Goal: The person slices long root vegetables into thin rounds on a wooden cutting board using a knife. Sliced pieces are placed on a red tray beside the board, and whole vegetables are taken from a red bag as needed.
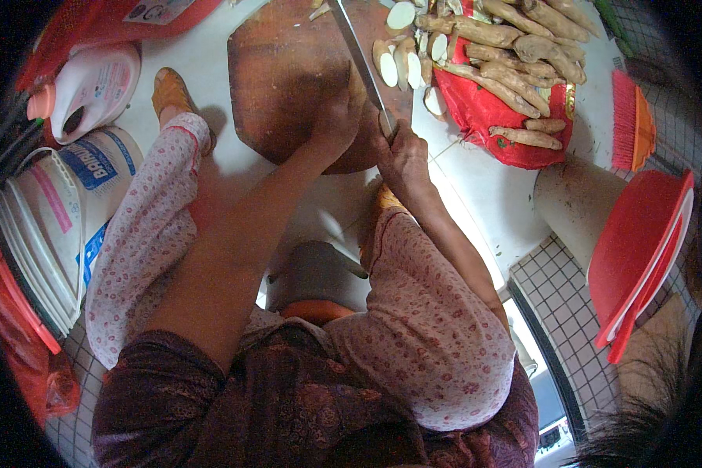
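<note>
In my right hand (402,153) is the handle of a long-bladed knife (360,52), its blade pointing away from me over a wooden chopping board (269,88). My left hand (340,120) is closed around a pale brown root piece (357,85), close to the left of the blade; the fingers are partly hidden and blurred. Cut root pieces (409,65) with white faces lie at the board's right edge. Several long brown roots (506,82), cassava-like, are heaped beside them, partly on a red plastic bag (474,114).
A white jug (102,88) with a pink cap and a plastic bucket (52,205) stand left. To the right are a red-bristled brush head (624,120), a pale cylindrical container (579,205) and red basins (632,251). My slippered feet flank the board.
</note>
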`<move>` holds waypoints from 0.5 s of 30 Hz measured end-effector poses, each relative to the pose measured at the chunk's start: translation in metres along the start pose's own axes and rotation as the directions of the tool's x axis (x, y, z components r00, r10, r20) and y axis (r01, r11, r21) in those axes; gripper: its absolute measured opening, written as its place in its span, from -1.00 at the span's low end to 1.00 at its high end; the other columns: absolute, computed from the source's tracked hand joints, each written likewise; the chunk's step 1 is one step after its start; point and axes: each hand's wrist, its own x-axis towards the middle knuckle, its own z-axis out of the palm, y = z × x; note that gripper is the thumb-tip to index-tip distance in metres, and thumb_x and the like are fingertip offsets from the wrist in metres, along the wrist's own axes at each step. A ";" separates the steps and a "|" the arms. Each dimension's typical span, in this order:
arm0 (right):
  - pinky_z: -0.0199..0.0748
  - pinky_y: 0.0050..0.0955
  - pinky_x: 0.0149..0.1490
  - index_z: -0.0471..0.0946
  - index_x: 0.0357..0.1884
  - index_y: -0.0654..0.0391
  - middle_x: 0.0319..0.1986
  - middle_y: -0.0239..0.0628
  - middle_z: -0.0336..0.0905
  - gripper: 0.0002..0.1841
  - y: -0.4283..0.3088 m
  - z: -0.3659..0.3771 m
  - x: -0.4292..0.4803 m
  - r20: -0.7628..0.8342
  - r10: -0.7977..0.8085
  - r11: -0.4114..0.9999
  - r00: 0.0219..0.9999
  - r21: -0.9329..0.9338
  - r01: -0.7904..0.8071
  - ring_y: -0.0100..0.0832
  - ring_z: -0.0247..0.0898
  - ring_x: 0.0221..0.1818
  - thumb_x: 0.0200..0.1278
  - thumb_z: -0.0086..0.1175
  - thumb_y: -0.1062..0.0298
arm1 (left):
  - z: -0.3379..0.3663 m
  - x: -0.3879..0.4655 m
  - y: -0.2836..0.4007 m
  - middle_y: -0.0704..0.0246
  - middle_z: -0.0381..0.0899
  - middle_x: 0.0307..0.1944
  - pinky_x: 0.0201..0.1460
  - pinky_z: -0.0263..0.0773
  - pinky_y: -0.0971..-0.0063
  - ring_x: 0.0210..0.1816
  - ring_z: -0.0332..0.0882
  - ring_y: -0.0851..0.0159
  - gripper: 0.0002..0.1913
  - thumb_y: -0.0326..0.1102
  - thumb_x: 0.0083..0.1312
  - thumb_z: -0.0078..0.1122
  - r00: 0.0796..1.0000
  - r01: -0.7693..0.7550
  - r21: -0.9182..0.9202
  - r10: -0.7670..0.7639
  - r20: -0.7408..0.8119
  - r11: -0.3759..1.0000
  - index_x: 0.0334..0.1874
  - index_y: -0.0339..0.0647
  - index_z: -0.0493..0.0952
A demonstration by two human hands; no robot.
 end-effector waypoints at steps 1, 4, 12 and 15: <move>0.41 -0.15 -0.32 0.34 -0.22 0.23 -0.50 0.09 0.48 -0.68 0.001 0.001 0.000 0.009 0.037 0.999 0.999 -0.025 -0.036 0.05 0.45 -0.41 0.05 0.07 0.26 | -0.001 0.001 0.002 -0.01 0.48 -0.14 0.00 0.32 0.21 -0.10 0.44 -0.07 -0.62 -0.21 0.30 -0.10 1.000 0.021 -0.007 -0.021 -0.001 1.000 0.07 -0.30 0.35; 0.40 -0.18 -0.38 0.35 -0.31 0.28 -0.58 0.12 0.45 -0.67 0.009 0.008 0.004 -0.019 -0.006 0.997 1.000 -0.075 0.004 0.05 0.46 -0.46 0.05 0.08 0.21 | -0.005 -0.001 0.007 -0.04 0.48 -0.23 -0.08 0.34 0.18 -0.16 0.44 -0.12 -0.67 -0.27 0.26 -0.11 0.998 0.053 0.024 -0.053 0.018 0.998 -0.01 -0.32 0.37; 0.38 -0.17 -0.44 0.36 -0.43 0.34 -0.65 0.14 0.43 -0.65 0.017 0.010 0.010 -0.053 -0.131 0.991 0.990 -0.032 0.129 0.09 0.45 -0.51 0.09 0.07 0.18 | -0.012 0.001 0.020 -0.07 0.49 -0.26 -0.11 0.36 0.20 -0.20 0.45 -0.16 -0.66 -0.40 0.18 -0.08 1.000 0.018 -0.040 -0.018 -0.010 0.999 0.00 -0.40 0.35; 0.38 -0.16 -0.43 0.36 -0.44 0.34 -0.67 0.12 0.43 -0.67 -0.003 0.000 0.008 -0.075 -0.151 0.988 0.986 -0.046 0.148 0.10 0.43 -0.52 0.11 0.05 0.19 | -0.024 -0.001 0.032 0.00 0.46 -0.08 0.03 0.31 0.22 -0.05 0.43 -0.03 -0.61 -0.33 0.23 -0.13 0.999 -0.014 0.066 0.016 -0.027 0.998 0.12 -0.26 0.31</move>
